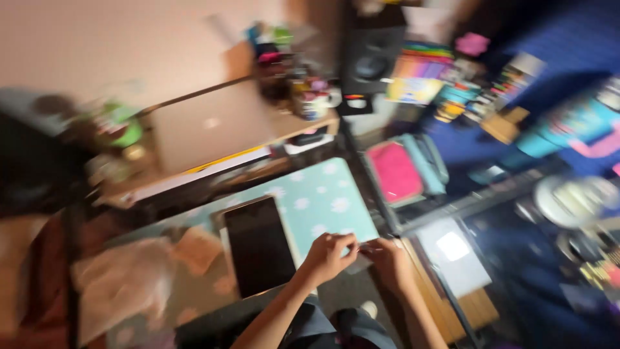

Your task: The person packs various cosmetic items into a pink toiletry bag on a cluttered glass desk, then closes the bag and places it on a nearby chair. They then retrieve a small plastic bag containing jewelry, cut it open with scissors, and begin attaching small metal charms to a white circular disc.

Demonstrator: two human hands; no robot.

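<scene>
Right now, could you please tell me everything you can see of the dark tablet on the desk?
The tablet is a flat, dark rectangle with a glossy black screen that looks switched off and a thin pale edge. It lies face up, turned a little askew, on the pale green mat with white flowers, towards the desk's near edge. Nothing rests on it. The left hand is just to its right but does not touch it. Motion blur hides finer detail such as buttons or a case.
</scene>
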